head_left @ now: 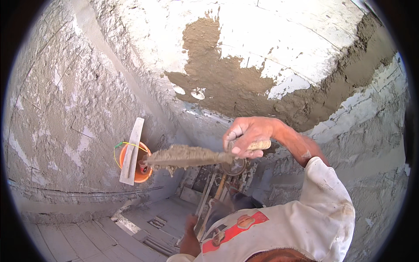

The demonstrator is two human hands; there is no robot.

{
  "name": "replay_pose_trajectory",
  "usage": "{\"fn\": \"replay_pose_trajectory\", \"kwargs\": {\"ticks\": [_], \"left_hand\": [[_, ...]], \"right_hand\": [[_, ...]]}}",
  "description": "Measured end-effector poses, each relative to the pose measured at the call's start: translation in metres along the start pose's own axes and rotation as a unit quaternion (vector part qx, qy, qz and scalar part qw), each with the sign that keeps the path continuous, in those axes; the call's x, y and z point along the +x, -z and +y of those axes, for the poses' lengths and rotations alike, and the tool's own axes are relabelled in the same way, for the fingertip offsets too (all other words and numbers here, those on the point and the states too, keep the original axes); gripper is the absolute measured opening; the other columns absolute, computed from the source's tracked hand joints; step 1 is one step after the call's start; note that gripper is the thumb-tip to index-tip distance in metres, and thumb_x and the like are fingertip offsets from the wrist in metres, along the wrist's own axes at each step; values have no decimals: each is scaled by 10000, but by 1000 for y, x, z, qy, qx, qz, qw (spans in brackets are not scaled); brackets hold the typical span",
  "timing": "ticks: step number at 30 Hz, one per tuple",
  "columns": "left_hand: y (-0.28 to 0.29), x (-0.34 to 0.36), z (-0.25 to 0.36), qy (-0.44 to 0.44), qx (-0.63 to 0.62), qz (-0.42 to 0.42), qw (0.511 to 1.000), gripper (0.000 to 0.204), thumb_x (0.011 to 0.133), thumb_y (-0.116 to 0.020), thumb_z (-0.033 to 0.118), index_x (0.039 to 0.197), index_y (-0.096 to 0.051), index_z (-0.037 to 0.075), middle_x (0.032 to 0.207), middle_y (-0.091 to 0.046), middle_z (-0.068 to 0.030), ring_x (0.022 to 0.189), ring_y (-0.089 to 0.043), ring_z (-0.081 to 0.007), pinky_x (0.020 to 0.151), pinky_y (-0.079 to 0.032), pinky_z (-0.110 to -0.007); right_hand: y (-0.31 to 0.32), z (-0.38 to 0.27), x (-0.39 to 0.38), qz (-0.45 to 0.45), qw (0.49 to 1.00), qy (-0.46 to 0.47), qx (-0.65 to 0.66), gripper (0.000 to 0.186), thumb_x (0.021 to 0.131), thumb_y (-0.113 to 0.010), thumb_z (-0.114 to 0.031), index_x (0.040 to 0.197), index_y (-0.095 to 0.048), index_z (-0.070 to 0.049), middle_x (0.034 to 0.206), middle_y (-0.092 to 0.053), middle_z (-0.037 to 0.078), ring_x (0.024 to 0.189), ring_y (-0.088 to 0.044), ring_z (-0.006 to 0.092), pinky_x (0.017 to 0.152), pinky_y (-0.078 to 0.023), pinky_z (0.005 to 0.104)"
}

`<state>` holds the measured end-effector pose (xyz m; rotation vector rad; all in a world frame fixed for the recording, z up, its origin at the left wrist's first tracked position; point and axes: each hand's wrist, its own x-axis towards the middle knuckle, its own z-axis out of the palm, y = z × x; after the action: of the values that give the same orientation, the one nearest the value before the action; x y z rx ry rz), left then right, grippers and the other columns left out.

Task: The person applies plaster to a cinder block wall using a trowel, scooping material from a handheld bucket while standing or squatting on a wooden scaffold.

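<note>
My right hand (pixel 251 133) is closed around the pale handle of a trowel (pixel 259 145). Its blade, pointing left, is heaped with wet grey mortar (pixel 185 157), and bits hang from the lower edge. Just past the blade's tip stands an orange bucket (pixel 143 177), with a long flat metal blade or straightedge (pixel 131 153) lying across its rim. My left arm (pixel 190 238) reaches forward low in the view, beside some narrow wooden poles; blur hides the fingers there. Below my right hand is a round-rimmed object (pixel 234 167) I cannot identify.
Ahead, a white surface (pixel 279 35) carries a rough patch of brown mortar (pixel 218 83) and two white discs (pixel 197 94). Rough rendered walls (pixel 56 109) stand left and right. Wooden poles (pixel 207 192), perhaps a ladder, lie below; grey blocks (pixel 78 238) are at lower left.
</note>
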<state>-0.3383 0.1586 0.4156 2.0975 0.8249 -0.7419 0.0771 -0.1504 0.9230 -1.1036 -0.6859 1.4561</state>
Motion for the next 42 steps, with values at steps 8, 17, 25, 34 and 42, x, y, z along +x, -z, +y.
{"fn": "replay_pose_trajectory", "kwargs": {"ticks": [8, 17, 25, 34, 42], "left_hand": [[-16, -6, 76, 49, -139, -56, 987, 562, 912, -631, 307, 1295, -594, -102, 1242, -661, -271, 1205, -624, -329, 1024, -459, -380], [-67, -30, 138, 139, 61, -228, 962, 922, 840, -710, 530, 1405, -412, -134, 1394, -517, -321, 1301, -531, -402, 1044, -462, -440], [-131, -16, 140, 283, 205, -176, 920, 1205, 781, -732, 645, 1480, -144, -141, 1414, -399, -320, 1282, -478, -476, 1039, -435, -574], [-160, -46, 105, 259, 262, -111, 923, 1185, 792, -695, 665, 1478, -150, -132, 1403, -381, -330, 1308, -431, -473, 1067, -392, -568], [-150, -41, 124, 309, 218, -161, 912, 1157, 832, -679, 646, 1481, -122, -135, 1483, -267, -403, 1386, -320, -519, 1097, -326, -617]], "right_hand": [[40, 36, -136, 704, 588, 370, -150, 237, 1036, -551, -268, 904, -534, -72, 610, -447, -30, 420, -393, 66, 377, -332, 242], [78, 407, -92, 647, 722, -233, 78, 284, 993, -584, -334, 948, -630, -57, 665, -539, 9, 488, -493, 134, 468, -431, 316], [177, 686, -23, 439, 715, -411, -357, 357, 862, -687, -255, 1108, -622, -4, 919, -707, 252, 850, -709, 418, 752, -579, 503], [289, 791, 66, 459, 665, -391, -440, 334, 849, -673, -182, 1133, -600, -23, 923, -704, 255, 896, -692, 424, 826, -561, 508], [264, 813, 107, 474, 764, -323, -297, 372, 836, -705, -174, 1152, -625, 5, 949, -703, 250, 938, -682, 427, 829, -555, 477]]}}
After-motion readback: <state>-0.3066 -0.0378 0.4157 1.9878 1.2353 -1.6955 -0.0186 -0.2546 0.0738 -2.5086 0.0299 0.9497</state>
